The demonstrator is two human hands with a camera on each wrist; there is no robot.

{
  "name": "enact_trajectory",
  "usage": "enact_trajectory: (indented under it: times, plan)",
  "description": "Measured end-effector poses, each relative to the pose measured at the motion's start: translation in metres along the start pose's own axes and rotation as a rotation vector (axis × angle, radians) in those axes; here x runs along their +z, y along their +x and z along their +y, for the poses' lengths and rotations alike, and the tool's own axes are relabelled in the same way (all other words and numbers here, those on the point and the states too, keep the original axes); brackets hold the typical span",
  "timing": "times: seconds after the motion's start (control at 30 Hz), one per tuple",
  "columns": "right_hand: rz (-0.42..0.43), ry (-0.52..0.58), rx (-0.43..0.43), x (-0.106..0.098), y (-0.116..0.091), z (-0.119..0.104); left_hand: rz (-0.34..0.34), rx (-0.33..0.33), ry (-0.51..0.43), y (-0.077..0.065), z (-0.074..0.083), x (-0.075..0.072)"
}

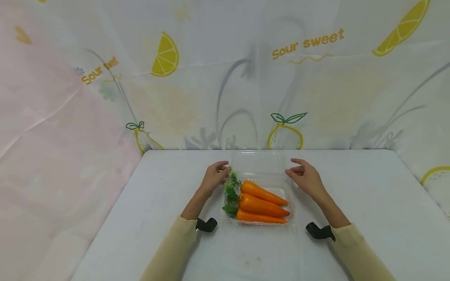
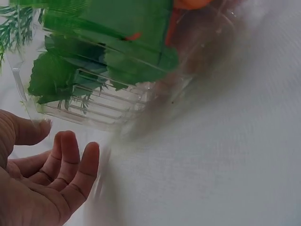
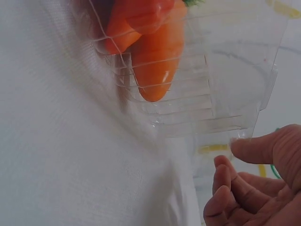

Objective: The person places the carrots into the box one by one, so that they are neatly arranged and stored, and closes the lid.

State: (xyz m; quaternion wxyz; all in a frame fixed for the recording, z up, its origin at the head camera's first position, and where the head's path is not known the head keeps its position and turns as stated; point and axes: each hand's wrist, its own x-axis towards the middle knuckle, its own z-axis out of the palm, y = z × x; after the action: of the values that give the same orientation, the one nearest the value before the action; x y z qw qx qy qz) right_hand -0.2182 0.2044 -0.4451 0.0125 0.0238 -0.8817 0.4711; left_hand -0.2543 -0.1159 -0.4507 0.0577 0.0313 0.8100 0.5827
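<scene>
A clear plastic clamshell box (image 1: 293,212) sits on the table with its lid (image 1: 258,162) swung up at the far side. Three orange carrots (image 1: 263,205) with green tops (image 1: 231,194) lie side by side in it, tips to the right. At the lid's left edge is my left hand (image 1: 215,174), fingers loosely bent; its thumb (image 2: 35,132) meets the plastic rim in the left wrist view. My right hand (image 1: 306,177) mirrors it at the lid's right edge, thumb tip (image 3: 244,149) right by the lid's corner, fingers loosely bent with nothing pinched between them.
A white cloth covers the table (image 1: 365,203). Behind it hangs a curtain (image 1: 225,97) printed with lemons and lettering. Each wrist carries a black camera mount, one on the left (image 1: 207,225) and one on the right (image 1: 320,231).
</scene>
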Motion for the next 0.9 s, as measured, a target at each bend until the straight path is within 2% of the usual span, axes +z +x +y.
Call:
enact_trajectory:
  times: [0.17,0.27,0.37,0.57,0.7,0.9]
  plan:
    - [0.020,0.020,-0.010,0.000,0.000,-0.003,0.029,-0.084,-0.084,0.000,0.002,0.001]
    - [0.043,0.025,-0.035,0.000,-0.001,-0.004,0.035,-0.081,-0.118,-0.001,0.003,-0.002]
    - [0.087,0.028,-0.082,0.001,-0.002,-0.004,0.033,-0.028,-0.155,-0.001,0.005,-0.005]
    - [0.180,0.041,-0.208,0.001,-0.005,-0.004,0.016,0.148,-0.201,-0.006,0.003,-0.011]
    - [0.196,0.006,-0.216,-0.002,-0.010,-0.005,0.010,0.226,-0.163,-0.013,0.002,-0.015]
    - [0.187,-0.016,-0.214,-0.006,-0.026,-0.006,0.020,0.257,-0.025,-0.032,0.003,-0.020]
